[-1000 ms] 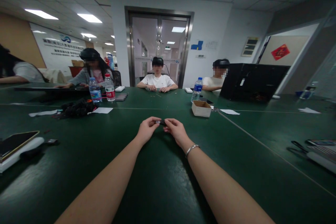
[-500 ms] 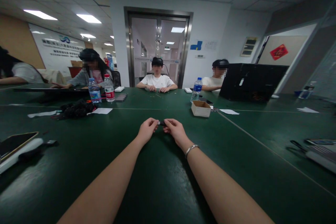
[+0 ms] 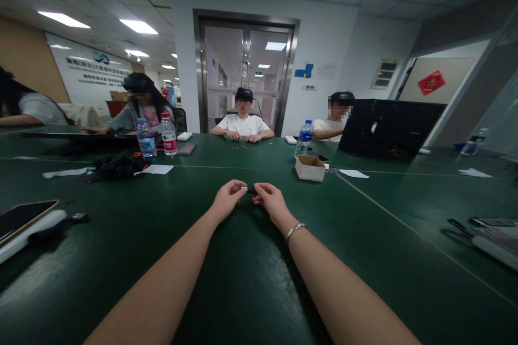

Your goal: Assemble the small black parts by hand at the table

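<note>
Above the green table (image 3: pixel 251 291), both my hands meet around a small black object with a silver end (image 3: pixel 251 190); it is too small for me to tell its kind. My left hand (image 3: pixel 228 198) pinches the silver end between thumb and fingertips. On the black end, the thumb and fingers of my right hand (image 3: pixel 272 202) are closed. The fingers cover much of the object. My right wrist wears a silver bracelet.
A small open cardboard box (image 3: pixel 309 168) stands beyond my right hand, near a blue-capped bottle (image 3: pixel 303 139). Two bottles and a black bundle (image 3: pixel 117 165) are at the far left. A phone (image 3: pixel 26 218) lies near left. Several people sit around the table.
My hands stay almost in place, still on the small black object. The left fingers have shifted slightly to the right along its silver end, so less of it shows.
</note>
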Tool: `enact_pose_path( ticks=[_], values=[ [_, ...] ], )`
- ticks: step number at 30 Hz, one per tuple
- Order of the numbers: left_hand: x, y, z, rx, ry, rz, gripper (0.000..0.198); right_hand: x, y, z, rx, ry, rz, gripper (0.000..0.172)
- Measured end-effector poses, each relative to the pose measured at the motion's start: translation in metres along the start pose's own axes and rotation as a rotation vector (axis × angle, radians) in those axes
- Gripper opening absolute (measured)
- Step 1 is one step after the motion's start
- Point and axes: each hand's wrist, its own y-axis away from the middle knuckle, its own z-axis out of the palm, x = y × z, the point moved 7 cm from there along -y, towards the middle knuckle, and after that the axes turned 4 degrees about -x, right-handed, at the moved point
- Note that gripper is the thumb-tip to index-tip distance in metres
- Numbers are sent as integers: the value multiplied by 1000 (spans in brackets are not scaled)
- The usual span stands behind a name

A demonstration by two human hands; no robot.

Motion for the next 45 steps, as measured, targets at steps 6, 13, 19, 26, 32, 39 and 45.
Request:
enact_pose_path(
  ticks=[6, 13, 19, 26, 32, 39, 45],
  values=[
    [-7, -2, -1, 43, -24, -67, 40, 1, -1, 0, 6, -4, -1, 35],
    [-1, -2, -2, 39, -56, 47, 35, 2, -1, -1, 2, -37, 1, 33],
    [-11, -3, -2, 52, -4, -113, 41, 2, -1, 0, -7, -28, 13, 31],
    [0, 0, -1, 33, -19, -17, 29, 2, -1, -1, 1, -41, 13, 31],
    [-7, -2, -1, 44, 11, -88, 34, 3, -1, 1, -6, -24, 4, 30],
    [2, 0, -1, 20, 38, 20, 28, 2, 0, 1, 1, -29, 16, 28],
    [-6, -2, 1, 30, 29, -71, 33, 1, 0, 1, 10, -22, 21, 27]
  ],
)
